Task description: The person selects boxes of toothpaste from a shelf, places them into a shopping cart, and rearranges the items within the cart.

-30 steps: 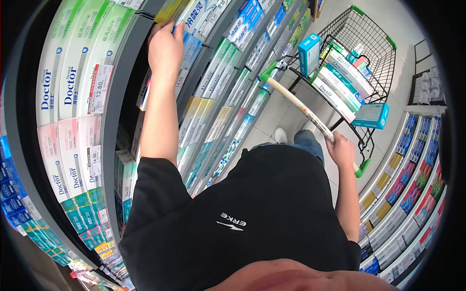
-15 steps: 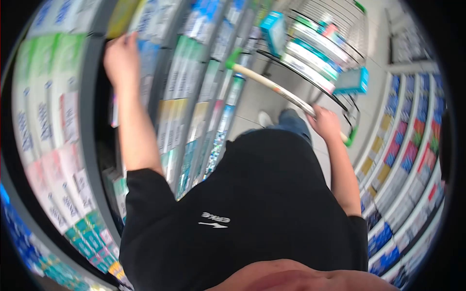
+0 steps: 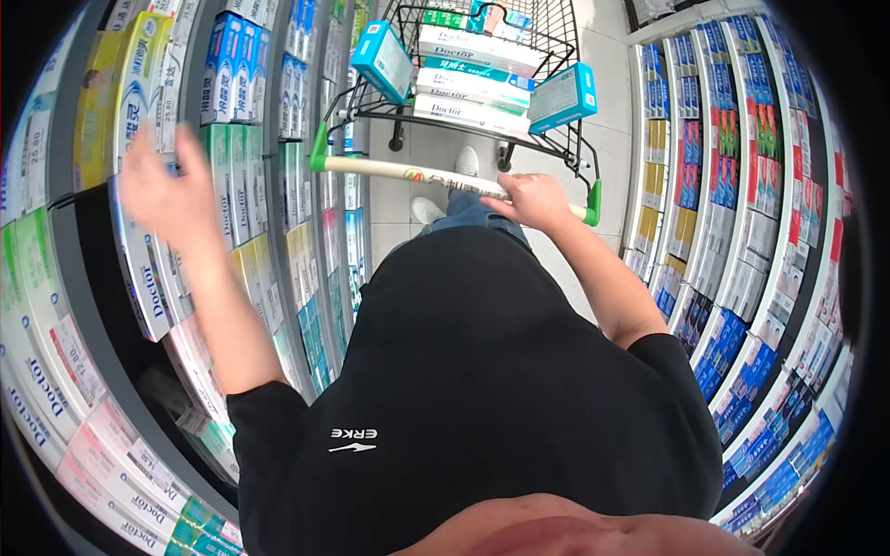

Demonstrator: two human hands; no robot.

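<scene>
My left hand [image 3: 167,190] is raised at the left shelf, blurred by motion, its thumb and fingers apart in front of white and blue toothpaste boxes [image 3: 141,269]. Nothing shows between the fingers. Just above it stands a yellow-edged box [image 3: 139,79]. My right hand [image 3: 536,199] is closed round the right part of the cart's pale handle [image 3: 389,170], which has green ends. In the wire cart [image 3: 556,46] lies a stack of white Doctor boxes [image 3: 471,111], with a teal box [image 3: 382,61] at its left and another teal box [image 3: 563,97] at its right.
Shelves of upright toothpaste boxes [image 3: 246,176] run along the left. A second shelf row [image 3: 732,167] with blue, red and gold boxes lines the right side. Pale floor tiles [image 3: 603,139] show between them, under and beside the cart.
My left hand has moved down and left along the shelf, and its fingers have spread. The cart and my right hand now appear further left in view, with the handle more level.
</scene>
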